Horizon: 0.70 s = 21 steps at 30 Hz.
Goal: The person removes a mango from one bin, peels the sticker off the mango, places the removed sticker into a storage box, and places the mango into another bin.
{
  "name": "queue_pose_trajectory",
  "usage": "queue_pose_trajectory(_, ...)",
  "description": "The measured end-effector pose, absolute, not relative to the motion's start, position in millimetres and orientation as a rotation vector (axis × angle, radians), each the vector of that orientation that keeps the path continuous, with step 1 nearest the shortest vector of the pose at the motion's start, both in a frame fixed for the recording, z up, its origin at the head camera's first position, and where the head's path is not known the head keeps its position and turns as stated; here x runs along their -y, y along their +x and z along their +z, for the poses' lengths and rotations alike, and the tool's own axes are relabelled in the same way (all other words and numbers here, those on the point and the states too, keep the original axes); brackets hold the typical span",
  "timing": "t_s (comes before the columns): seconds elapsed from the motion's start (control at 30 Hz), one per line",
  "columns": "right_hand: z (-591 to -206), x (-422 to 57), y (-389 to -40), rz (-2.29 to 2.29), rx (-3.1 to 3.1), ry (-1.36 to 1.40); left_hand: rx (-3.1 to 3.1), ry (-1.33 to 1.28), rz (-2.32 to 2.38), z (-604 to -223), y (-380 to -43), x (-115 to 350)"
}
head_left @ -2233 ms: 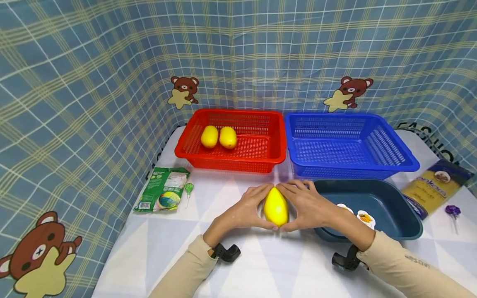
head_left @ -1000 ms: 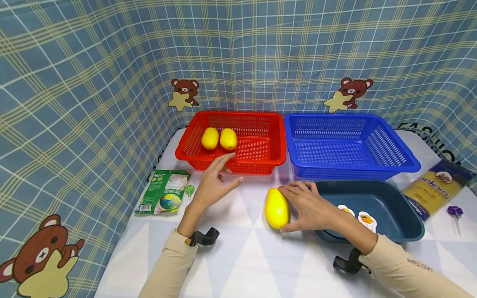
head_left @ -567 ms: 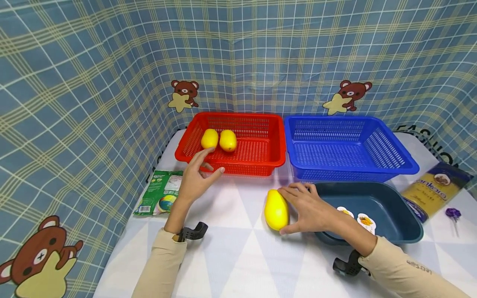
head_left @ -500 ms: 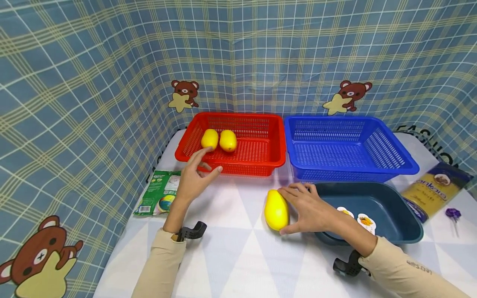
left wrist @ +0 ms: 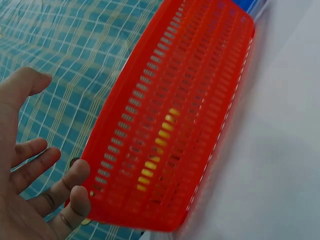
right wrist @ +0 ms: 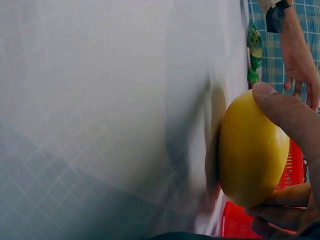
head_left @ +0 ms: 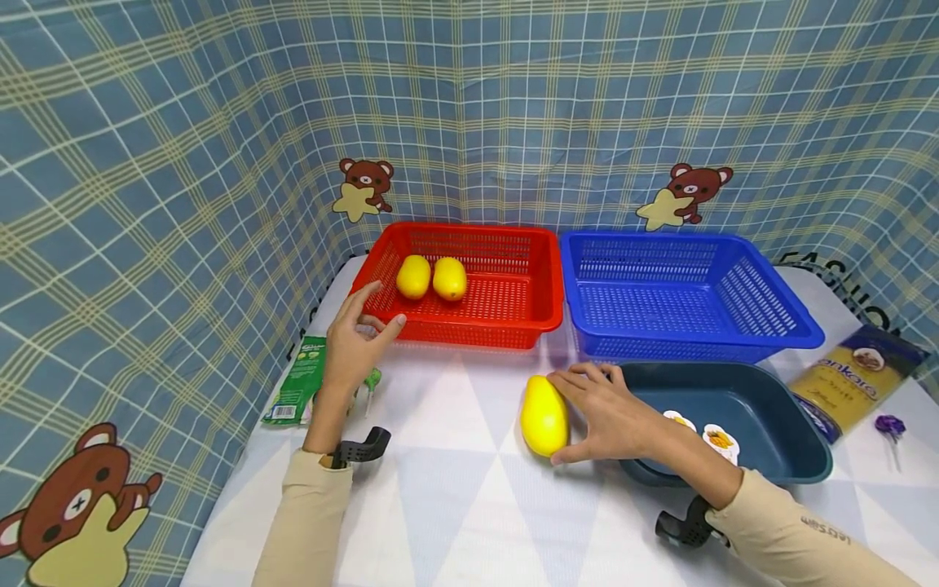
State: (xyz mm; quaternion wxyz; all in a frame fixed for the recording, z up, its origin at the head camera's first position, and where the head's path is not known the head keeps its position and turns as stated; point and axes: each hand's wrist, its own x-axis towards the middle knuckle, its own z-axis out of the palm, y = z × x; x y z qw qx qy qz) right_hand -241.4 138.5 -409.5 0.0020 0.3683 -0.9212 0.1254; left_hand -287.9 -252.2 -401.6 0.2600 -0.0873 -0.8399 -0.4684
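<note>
A yellow mango (head_left: 541, 420) lies on the white tablecloth in front of the baskets. My right hand (head_left: 612, 416) grips it from the right, its thumb at the near end and fingertips at the far end. The right wrist view shows the thumb on one end of the mango (right wrist: 252, 150) and fingers against the other. My left hand (head_left: 352, 346) holds nothing and hovers with spread, slightly bent fingers by the front left corner of the red basket (head_left: 469, 333). Two more mangoes, one left (head_left: 414, 277) and one right (head_left: 450, 279), lie inside that basket.
Under the left hand is a green packet (head_left: 302, 379), partly hidden, beside a green lollipop (head_left: 372, 380). A blue basket (head_left: 697, 346) adjoins the red one. Below it sits a dark teal basin (head_left: 756, 399). Farther right are a gold packet (head_left: 854, 371) and a purple lollipop (head_left: 890, 424).
Both hands held the mango at first. My left hand has let go and moved left, past the red basket's front, to above the green packet. The right hand and the mango have stayed put.
</note>
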Motion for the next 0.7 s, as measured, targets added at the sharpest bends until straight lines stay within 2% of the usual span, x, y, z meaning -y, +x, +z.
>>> queue_pose_trajectory(0.7, -410.1, -138.1, -241.6, 0.389, 2.857, 1.171, 2.294, -0.077, -1.249, -413.8, -292.4, 281.5)
